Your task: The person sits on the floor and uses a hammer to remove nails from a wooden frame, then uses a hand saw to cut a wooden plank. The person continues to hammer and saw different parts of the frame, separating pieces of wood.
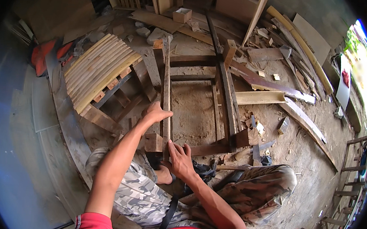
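A long, narrow wooden strip (167,87) lies lengthwise along the left side of an upturned wooden frame (195,62) with square legs. My left hand (154,112) is closed on this strip about midway, its thumb laid across the top. Nearer to me, my right hand (181,161) touches the strip's near end with its thumb. The other fingers of that hand are stretched out and apart, with nothing seen between them. Beside the strip's near end is a square leg block (153,142). A dark wooden bar (226,90) runs along the frame's right side.
To the left stands a slatted wooden stool (103,69). Planks (302,117) and offcuts lie at the right, with a yellowish pole (303,48) behind. A small wooden box (182,15) sits at the back. A ladder-like wooden piece (352,183) is at the far right.
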`<state>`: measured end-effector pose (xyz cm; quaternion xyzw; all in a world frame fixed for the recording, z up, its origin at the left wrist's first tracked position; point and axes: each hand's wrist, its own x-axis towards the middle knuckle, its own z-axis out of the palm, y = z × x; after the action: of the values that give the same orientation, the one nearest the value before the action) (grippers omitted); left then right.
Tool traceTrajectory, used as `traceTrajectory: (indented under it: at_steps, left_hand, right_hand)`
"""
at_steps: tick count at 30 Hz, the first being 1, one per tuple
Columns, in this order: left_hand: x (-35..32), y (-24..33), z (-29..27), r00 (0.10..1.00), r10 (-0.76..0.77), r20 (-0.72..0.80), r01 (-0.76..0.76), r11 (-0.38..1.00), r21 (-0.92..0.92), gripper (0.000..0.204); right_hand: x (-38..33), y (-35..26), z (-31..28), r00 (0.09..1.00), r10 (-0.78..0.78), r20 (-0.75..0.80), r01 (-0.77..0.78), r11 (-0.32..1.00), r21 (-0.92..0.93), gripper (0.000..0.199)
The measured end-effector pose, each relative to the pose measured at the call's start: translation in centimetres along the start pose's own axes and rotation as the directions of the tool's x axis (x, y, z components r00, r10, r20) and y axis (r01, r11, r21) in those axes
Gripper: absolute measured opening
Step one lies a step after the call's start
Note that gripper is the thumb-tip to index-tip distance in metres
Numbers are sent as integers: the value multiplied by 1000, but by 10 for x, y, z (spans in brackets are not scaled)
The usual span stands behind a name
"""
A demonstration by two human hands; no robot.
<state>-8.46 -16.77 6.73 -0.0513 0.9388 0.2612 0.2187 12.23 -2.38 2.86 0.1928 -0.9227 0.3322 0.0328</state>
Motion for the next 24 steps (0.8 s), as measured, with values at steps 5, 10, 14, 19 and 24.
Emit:
traceTrajectory:
  at_steps: [5,10,14,19,24]
  left_hand:
    - [-10,-7,17,987,98,-127,-115,985,-130,85]
    - [-12,-9,33,958,135,-251,-191,958,-213,90]
    - [-9,-21,53,965,118,-236,-207,894,-397,93]
    - [8,-36,66,974,87,-211,-186,838,-514,95]
    - [2,-27,64,982,82,-168,-153,868,-472,93]
  right_hand:
    - [5,12,0,1000,-25,18,25,1000,-7,92]
    - [14,20,-3,999,-22,40,22,1000,6,92]
    - [13,19,-4,998,-65,-6,64,998,-25,88]
    - [16,18,-4,995,-97,3,97,995,-32,89]
    - [13,19,-1,998,-70,3,70,997,-41,91]
